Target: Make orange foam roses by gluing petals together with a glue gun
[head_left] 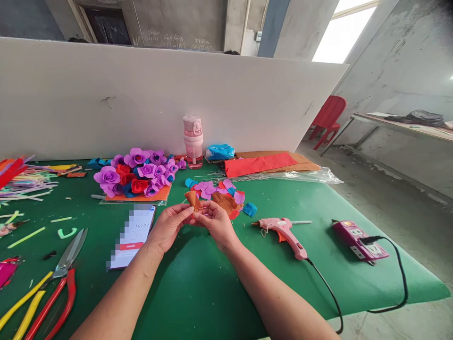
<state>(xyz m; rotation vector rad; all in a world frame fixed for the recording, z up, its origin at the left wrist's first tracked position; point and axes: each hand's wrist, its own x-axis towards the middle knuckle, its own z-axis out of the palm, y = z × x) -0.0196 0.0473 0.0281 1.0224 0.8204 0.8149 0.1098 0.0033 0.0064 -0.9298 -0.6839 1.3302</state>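
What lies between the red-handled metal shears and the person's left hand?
In the head view, a flat rectangular phone with a lit screen lies between the shears and the left hand.

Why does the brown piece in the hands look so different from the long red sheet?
Colour: the brown piece is brown; the red sheet is bright red.
Size: the brown piece is small; the red sheet is much longer.
Shape: the brown piece is curled and flares at the top; the red sheet lies mostly flat.
Place: the left hand and right hand hold the brown piece; nobody's touching the red sheet.
Both look thin.
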